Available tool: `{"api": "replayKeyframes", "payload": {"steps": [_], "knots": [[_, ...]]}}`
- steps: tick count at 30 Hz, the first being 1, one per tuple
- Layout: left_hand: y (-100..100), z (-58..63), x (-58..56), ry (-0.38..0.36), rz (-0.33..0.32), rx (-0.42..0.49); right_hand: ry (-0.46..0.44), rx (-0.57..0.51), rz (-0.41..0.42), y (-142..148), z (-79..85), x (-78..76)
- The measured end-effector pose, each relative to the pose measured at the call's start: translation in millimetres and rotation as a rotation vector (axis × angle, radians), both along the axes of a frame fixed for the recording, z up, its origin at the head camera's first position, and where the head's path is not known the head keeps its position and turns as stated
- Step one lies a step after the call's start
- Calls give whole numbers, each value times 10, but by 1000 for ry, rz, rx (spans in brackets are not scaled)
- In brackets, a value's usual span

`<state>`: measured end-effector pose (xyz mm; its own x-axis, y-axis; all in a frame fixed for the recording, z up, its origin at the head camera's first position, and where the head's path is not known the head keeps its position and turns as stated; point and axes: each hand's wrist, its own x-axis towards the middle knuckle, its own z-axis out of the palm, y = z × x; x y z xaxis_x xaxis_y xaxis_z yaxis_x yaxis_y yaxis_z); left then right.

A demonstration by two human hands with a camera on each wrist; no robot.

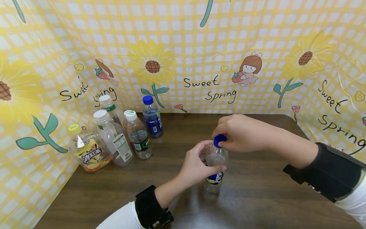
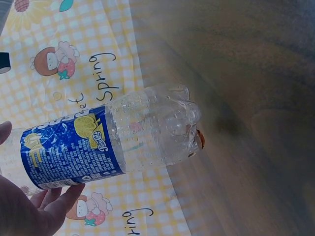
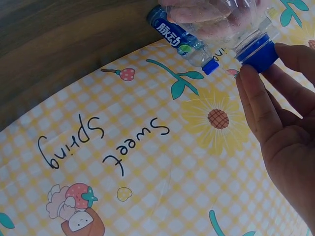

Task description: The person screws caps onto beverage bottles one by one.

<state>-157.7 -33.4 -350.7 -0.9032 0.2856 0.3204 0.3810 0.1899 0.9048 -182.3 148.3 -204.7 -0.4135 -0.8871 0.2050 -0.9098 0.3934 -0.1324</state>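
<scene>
My left hand [image 1: 197, 165] grips a clear plastic Pepsi bottle [image 1: 214, 189] around its upper body. The bottle's blue label [image 2: 74, 152] with yellow lemon pictures faces the left wrist view, and the clear, lobed base shows beside it. At the neck, the thumb and fingers of my right hand [image 1: 243, 133] pinch the blue cap [image 3: 260, 55]. The cap sits on the bottle's mouth in the right wrist view. The bottle stands nearly upright in the head view; whether its base touches the table cannot be told.
On the brown table [image 1: 257, 197], several bottles stand at the left: a yellow-capped one [image 1: 90, 152], white-capped ones including one with a green label [image 1: 140, 140], and a blue-capped one [image 1: 152, 119]. A yellow checked cloth [image 1: 183, 41] hangs behind and at both sides.
</scene>
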Motion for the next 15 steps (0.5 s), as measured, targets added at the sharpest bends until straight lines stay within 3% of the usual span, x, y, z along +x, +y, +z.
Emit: {"api": "replayKeyframes", "payload": {"steps": [6, 15], "knots": [[0, -6, 6, -10, -12, 10, -14, 25, -32, -1, -18, 13], [7, -34, 21, -2, -23, 37, -20, 22, 29, -10, -50, 0]]}}
